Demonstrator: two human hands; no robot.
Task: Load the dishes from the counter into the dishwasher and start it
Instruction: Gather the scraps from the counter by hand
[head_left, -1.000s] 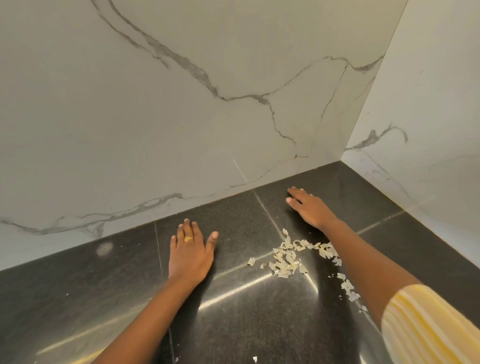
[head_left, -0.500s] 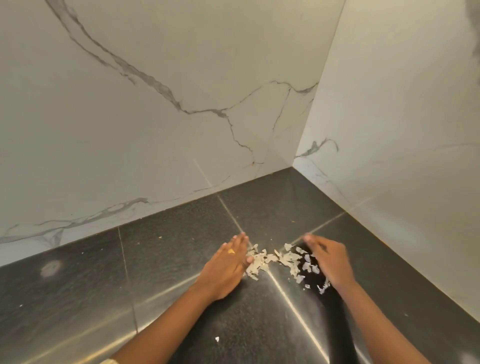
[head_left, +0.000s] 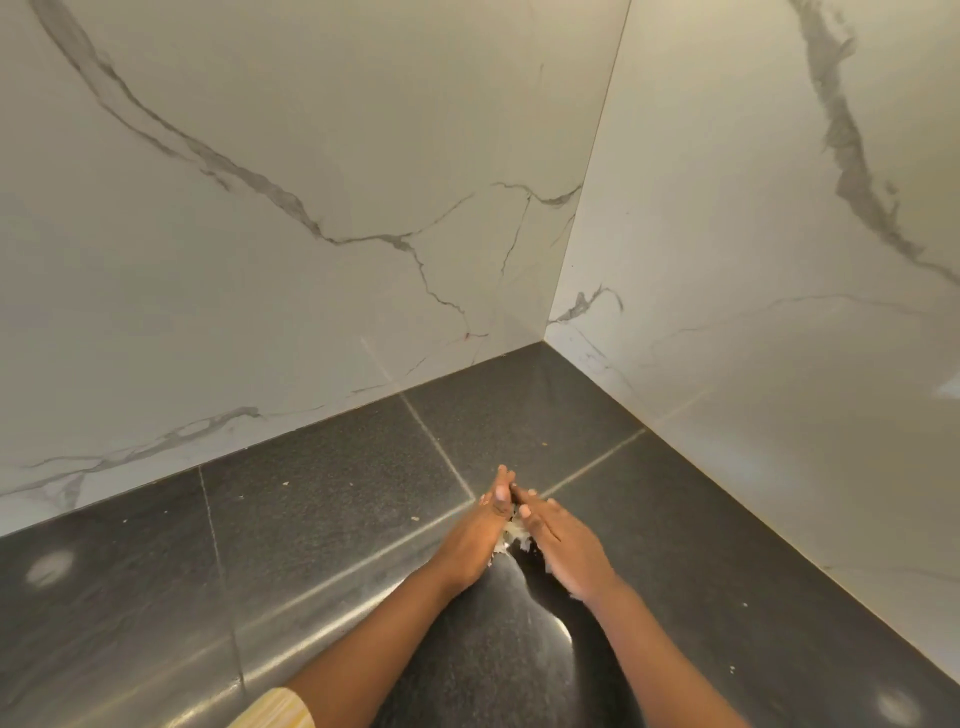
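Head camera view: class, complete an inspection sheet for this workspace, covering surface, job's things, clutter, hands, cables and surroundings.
Surface: dark speckled tiled counter, glossy, with pale grout lines.
Job's things: nothing seen; no dishes or dishwasher in view.
Clutter: pale scraps bunched between the hands; a few stray crumbs nearby.
Grippers: left hand and right hand, fingers straight, fingertips meeting, pressed around the scraps.
Cables: nothing seen.
Surroundings: white marble-veined walls meeting in a corner.
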